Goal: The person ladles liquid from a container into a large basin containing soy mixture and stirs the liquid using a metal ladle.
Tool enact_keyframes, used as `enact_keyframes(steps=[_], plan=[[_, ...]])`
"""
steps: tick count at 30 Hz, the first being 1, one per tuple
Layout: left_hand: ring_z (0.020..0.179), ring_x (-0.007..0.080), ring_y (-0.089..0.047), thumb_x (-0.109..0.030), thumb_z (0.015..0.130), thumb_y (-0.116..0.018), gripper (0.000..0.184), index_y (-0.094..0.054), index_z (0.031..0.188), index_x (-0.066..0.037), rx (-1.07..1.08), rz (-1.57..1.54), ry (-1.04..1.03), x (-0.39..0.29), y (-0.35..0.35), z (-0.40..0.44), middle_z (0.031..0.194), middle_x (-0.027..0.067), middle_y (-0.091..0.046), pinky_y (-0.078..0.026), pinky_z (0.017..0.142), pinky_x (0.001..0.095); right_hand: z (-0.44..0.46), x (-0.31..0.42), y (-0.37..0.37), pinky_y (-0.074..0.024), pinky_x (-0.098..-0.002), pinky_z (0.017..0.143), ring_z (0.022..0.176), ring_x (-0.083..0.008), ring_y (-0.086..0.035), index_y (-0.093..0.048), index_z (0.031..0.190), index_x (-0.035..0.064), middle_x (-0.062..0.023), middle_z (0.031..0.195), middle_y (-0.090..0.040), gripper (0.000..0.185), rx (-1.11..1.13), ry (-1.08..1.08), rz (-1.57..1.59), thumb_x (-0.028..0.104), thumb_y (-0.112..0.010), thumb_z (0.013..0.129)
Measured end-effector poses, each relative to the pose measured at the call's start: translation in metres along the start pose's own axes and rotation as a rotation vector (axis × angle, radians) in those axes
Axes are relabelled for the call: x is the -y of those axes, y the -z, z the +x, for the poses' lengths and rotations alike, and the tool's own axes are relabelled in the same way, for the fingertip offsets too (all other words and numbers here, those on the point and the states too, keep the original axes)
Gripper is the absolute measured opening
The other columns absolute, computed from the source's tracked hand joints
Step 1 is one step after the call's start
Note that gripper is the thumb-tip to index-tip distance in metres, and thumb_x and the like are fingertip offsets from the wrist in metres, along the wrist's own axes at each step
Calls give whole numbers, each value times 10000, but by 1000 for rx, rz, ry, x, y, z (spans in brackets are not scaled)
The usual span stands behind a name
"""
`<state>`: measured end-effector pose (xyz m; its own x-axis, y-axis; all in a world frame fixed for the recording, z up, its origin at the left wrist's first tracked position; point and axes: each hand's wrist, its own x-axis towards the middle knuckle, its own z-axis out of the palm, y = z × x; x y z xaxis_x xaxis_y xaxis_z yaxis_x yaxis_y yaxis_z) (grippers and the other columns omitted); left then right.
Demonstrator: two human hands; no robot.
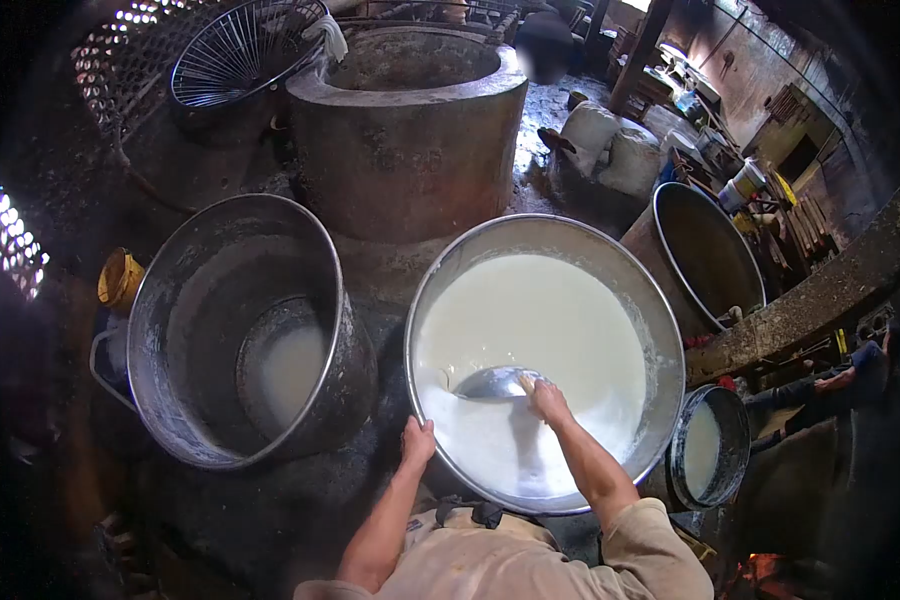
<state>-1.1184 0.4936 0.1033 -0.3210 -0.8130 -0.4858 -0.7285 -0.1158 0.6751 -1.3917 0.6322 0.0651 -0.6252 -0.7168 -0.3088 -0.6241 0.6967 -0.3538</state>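
A large metal pot [670,345] in front of me holds white, milky liquid [530,310] with a frothy near side. My right hand [547,400] grips the edge of a shiny metal bowl [492,382], which is tilted and partly dipped in the liquid. At the pot's near left rim is my left hand [417,440], closed over the edge. To the left stands a second large metal pot [355,385], with a little whitish liquid at its bottom.
Behind the pots rises a round masonry vat [410,160]; a wire basket [245,60] leans beside it. A small bucket [738,440] of whitish liquid and a tilted metal pot [660,255] stand right. Another person's limbs [845,385] show far right. Fire [765,570] glows lower right.
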Motion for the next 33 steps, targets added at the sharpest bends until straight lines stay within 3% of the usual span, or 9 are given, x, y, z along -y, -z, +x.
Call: enact_keyframes(steps=[6, 10, 15, 23, 26, 28, 29, 31, 33], plan=[[1025, 397, -514, -244, 840, -526, 357, -497, 1051, 42, -47, -94, -17, 11, -10, 5, 1062, 262, -554, -406, 851, 431, -70, -53, -4, -524, -422, 562, 685, -326, -630, -559, 885, -26, -207, 802, -623, 246, 26, 4, -78, 76, -583, 662], [1051, 377, -513, -238, 847, -519, 372, -487, 1060, 65, -99, -107, -8, 10, -14, 3, 1092, 263, -541, -406, 859, 413, -108, -101, -6, -506, -439, 639, 752, -348, -617, -555, 866, 2, -215, 831, -616, 247, 50, -170, 9, 111, -607, 651], [928, 337, -563, -175, 848, -510, 273, -515, 999, 52, -109, -160, 19, -9, -10, -12, 974, 236, -574, -425, 774, 400, -163, -145, 33, -482, -448, 722, 809, -395, -586, -544, 876, -1, -235, 831, -605, 264, 5, -128, -45, 126, -589, 649], [855, 325, -574, -152, 842, -518, 210, -518, 917, 44, -181, -226, -11, 6, -22, 0, 887, 227, -583, -424, 721, 398, -213, -178, 161, -464, -402, 757, 870, -355, -598, -543, 1139, 71, -208, 918, -619, 514, 61, -130, 70, 73, -578, 627], [868, 330, -573, -158, 844, -514, 220, -525, 930, 44, -179, -183, 2, -3, -18, -6, 908, 230, -585, -423, 725, 399, -196, -215, 175, -473, -392, 735, 846, -346, -607, -543, 1130, 65, -203, 888, -626, 514, -25, -62, 243, 74, -589, 618], [889, 334, -570, -177, 849, -508, 251, -531, 959, 48, -167, -187, 7, -6, -17, -9, 943, 226, -586, -424, 741, 400, -173, -225, 180, -489, -386, 671, 772, -329, -626, -559, 1103, 61, -193, 843, -635, 486, -261, -110, 186, 65, -585, 618], [889, 334, -570, -177, 849, -508, 251, -531, 959, 48, -168, -186, 5, -6, -17, -8, 943, 226, -586, -424, 741, 400, -156, -223, 178, -489, -386, 671, 772, -329, -626, -559, 1103, 61, -193, 843, -635, 486, -262, -110, 188, 65, -585, 618], [905, 332, -570, -184, 850, -507, 269, -530, 970, 56, -171, -161, 31, -4, -17, -7, 961, 228, -585, -426, 754, 397, -122, -214, 160, -499, -387, 610, 679, -305, -634, -569, 1083, 69, -185, 778, -634, 461, -545, -150, 92, 55, -576, 622], [918, 332, -569, -184, 848, -508, 278, -529, 981, 60, -170, -157, 27, -3, -17, -6, 970, 231, -583, -426, 762, 395, -98, -217, 140, -504, -390, 599, 655, -300, -632, -571, 1076, 78, -184, 756, -630, 451, -508, -205, 151, 56, -572, 625]])
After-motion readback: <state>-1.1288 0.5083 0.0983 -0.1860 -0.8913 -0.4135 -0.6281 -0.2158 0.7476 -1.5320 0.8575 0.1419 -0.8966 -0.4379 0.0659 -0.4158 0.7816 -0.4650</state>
